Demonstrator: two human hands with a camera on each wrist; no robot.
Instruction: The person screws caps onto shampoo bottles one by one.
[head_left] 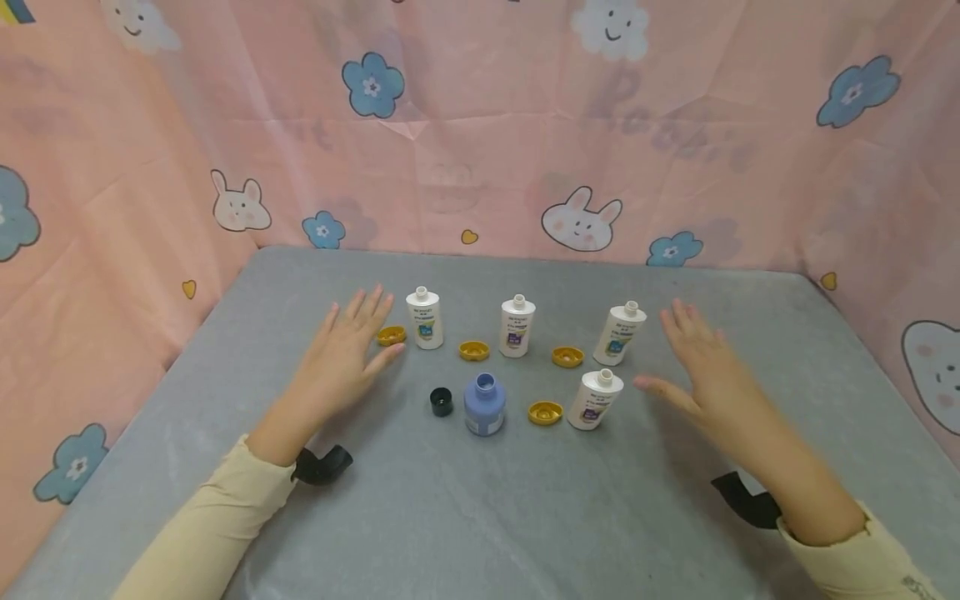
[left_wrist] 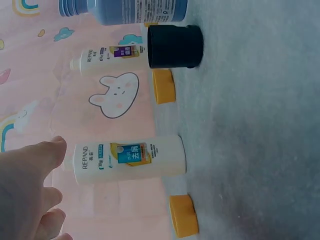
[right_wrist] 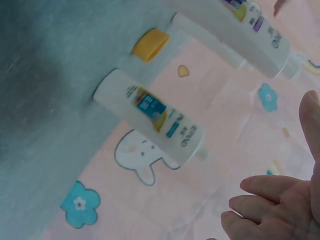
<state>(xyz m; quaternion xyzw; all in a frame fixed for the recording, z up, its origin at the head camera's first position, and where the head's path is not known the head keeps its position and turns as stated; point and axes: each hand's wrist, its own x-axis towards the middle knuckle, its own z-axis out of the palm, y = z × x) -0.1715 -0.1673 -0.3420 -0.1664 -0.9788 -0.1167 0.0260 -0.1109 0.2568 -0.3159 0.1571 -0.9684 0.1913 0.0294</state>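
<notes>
My left hand [head_left: 341,358] is held out with straight fingers, left of the rear-left white bottle [head_left: 426,320] and a gold cap [head_left: 391,336]. On the other side, my right hand [head_left: 705,375] spreads its straight fingers beside the rear-right white bottle [head_left: 619,333] and the front white bottle [head_left: 596,400]. Neither hand holds anything. A third white bottle [head_left: 517,327] stands at the back middle. In front is a blue bottle [head_left: 484,406] with an uncovered neck. A black cap [left_wrist: 175,46] sits beside it. All the white bottles stand upright without caps.
More gold caps lie among the bottles: one at the back middle [head_left: 474,351], another farther right [head_left: 567,357], a third in front [head_left: 545,412]. The grey cloth-covered table [head_left: 465,517] meets a pink patterned curtain [head_left: 465,125] at its back and sides.
</notes>
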